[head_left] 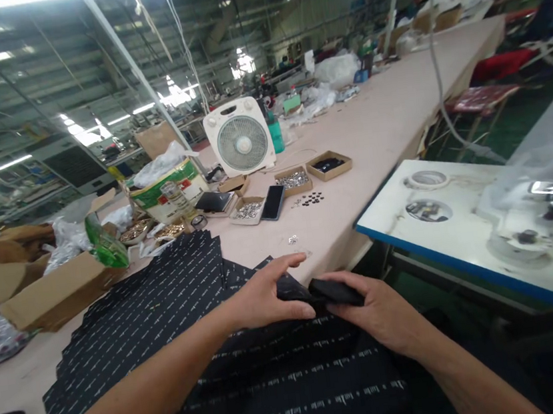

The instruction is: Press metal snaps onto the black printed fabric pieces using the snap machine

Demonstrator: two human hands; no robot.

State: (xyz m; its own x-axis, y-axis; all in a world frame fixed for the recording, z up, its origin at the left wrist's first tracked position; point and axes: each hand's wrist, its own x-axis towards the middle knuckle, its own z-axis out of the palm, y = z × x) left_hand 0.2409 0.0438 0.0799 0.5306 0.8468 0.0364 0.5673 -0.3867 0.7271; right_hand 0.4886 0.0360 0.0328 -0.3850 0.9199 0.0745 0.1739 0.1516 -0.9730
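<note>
A dark fabric piece with rows of small white print hangs over my lap at the table's edge. My left hand has its thumb below and a finger stretched out above, with a dark fold of this fabric between them; its other fingers are hidden. My right hand pinches a thick black folded part at the fabric's upper edge, thumb underneath and fingers over the top. Left of my hands, a fanned stack of printed dark fabric pieces lies on the table.
Beyond the stack are a phone, small boxes of metal parts, loose black pieces and a white fan. Cardboard boxes stand left. At right, a white machine table has a blue edge.
</note>
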